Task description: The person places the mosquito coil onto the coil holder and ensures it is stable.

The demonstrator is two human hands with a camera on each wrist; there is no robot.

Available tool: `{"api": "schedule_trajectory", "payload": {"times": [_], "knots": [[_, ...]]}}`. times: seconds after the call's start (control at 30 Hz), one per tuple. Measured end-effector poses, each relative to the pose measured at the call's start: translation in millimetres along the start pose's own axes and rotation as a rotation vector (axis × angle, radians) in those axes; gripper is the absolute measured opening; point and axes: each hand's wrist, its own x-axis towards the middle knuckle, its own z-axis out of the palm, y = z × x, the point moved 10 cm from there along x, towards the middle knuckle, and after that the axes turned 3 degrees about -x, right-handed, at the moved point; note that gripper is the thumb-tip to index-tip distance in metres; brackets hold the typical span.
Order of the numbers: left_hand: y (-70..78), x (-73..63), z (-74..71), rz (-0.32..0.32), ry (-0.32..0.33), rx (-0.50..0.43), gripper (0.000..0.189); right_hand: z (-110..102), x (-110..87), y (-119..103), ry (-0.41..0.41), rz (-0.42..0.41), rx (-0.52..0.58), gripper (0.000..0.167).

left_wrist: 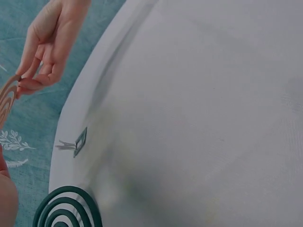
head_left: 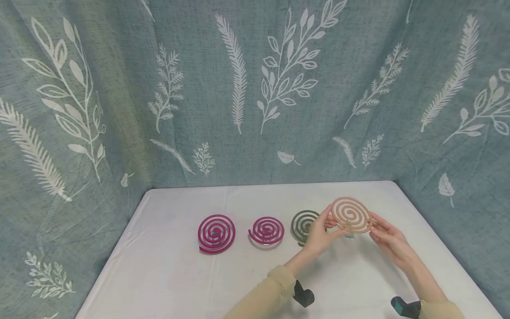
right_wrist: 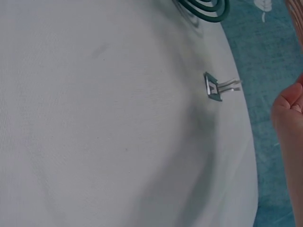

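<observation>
A tan mosquito coil (head_left: 350, 214) is raised above the table, its flat spiral face toward the head camera. My left hand (head_left: 318, 234) pinches its left edge between thumb and fingers. On the opposite edge, my right hand (head_left: 392, 243) grips the rim with its fingertips. Below the coil, a small coil stand (right_wrist: 213, 88) with a green base and silver prongs sits on the table. Just left of my left hand is a dark green mosquito coil (head_left: 306, 226), partly covered by that hand in the head view.
Two magenta mosquito coils, the left one (head_left: 216, 232) and the middle one (head_left: 267, 230), lie further left in the same row. The white table (head_left: 171, 274) ends at a leaf-patterned teal curtain (head_left: 247, 155) behind and on both sides.
</observation>
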Motion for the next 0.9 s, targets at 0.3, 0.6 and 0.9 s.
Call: {"api": "schedule_trajectory", "payload": {"times": [0.3,0.6,0.9], "knots": [[-4.3,-0.3,0.9,0.038,0.063,0.038,0.074,3.4,0.2,8.5,-0.035,-0.008,0.035,0.046],[-10.4,1.2,2.0,0.013,0.134,-0.014,0.067,-2.0,1.9,11.9,0.015,0.027,0.086,0.059],[-17.1,1.9,2.8,-0.014,0.205,-0.039,0.062,-4.5,6.7,12.9,0.046,-0.002,0.115,0.050]]}}
